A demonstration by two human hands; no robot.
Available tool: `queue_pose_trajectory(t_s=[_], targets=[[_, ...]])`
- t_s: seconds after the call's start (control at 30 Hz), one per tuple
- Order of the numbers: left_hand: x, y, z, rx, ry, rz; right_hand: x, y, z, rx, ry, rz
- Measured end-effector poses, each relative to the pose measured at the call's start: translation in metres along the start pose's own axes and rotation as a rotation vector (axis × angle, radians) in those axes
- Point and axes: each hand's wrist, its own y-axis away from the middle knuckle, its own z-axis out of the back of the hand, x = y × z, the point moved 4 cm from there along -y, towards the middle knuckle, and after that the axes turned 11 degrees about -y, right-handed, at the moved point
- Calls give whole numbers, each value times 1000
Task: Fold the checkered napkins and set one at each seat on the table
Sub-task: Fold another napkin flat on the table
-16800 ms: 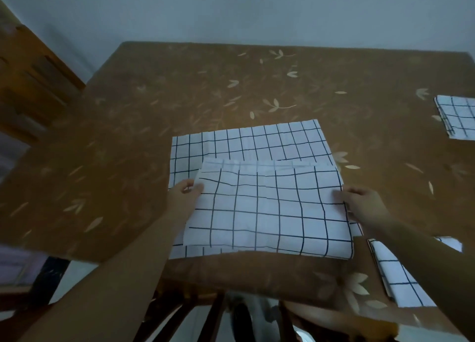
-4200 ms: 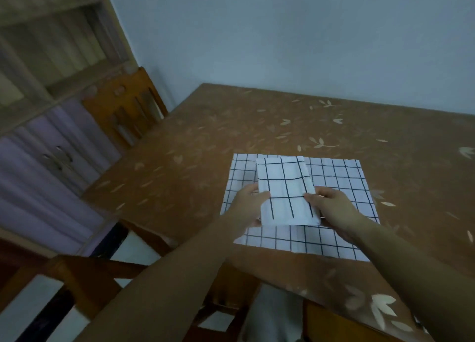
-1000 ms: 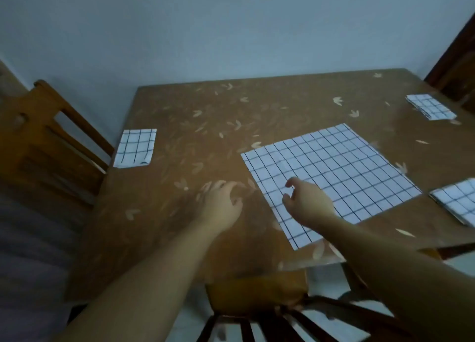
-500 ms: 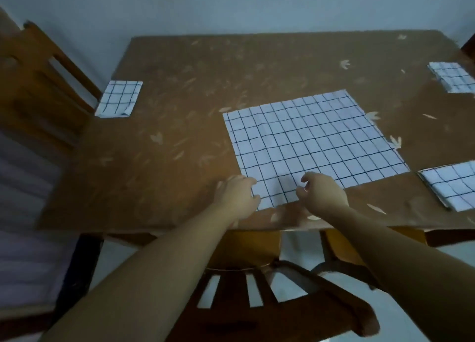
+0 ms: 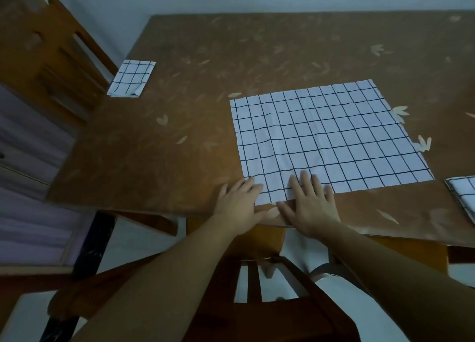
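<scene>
Both my hands, left hand (image 5: 240, 202) and right hand (image 5: 312, 204), lie flat, gripping nothing, on the unfolded checkered napkin (image 5: 331, 135). I'd pinch both near corners, fold evenly away.

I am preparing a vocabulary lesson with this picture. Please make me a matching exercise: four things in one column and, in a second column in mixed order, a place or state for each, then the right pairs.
Column A
1. middle napkin
2. right hand
3. leftmost napkin
4. rightmost napkin

Column B
a. cut off by the picture's edge
b. fingers straight, flat on a napkin's near edge
c. unfolded, spread flat on the table
d. folded small, beside a wooden chair

Pairs: 1-c, 2-b, 3-d, 4-a
</scene>
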Motion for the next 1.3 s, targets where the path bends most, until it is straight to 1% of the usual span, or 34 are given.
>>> queue_pose_trajectory(t_s=[0.17, 0.27, 0.33, 0.47, 0.57, 0.7, 0.83, 0.97, 1.03, 1.1, 1.17, 1.3], targets=[[0, 9, 5, -103, -107, -46, 9, 7, 0, 21, 28, 26], [-5, 14, 9, -144, -192, -126, 13, 13, 3, -14, 22, 95], [-8, 15, 10, -161, -233, -195, 13, 16, 2, -3, 17, 125], [-8, 20, 6, -170, -219, -339, 6, 21, -4, 117, 64, 150], [-6, 22, 4, -195, -173, -392, 6, 21, 1, 60, 56, 168], [-6, 25, 2, -240, -133, -405, 13, 23, 5, 10, 95, 258], [-9, 28, 1, -255, -130, -399, 14, 28, 2, -84, 130, 341], [-2, 27, 4, -241, -62, -340, 20, 33, 6, -151, 68, 532], [4, 27, 7, -232, -87, -295, 22, 32, 9, -134, 15, 560], [10, 26, 12, -228, -105, -236, 24, 30, 14, -109, -41, 553], [18, 23, 18, -250, -83, -163, 29, 31, 26, -155, -97, 583], [35, 16, 35, -331, 149, 32, 43, 37, 67, -314, -185, 642]])
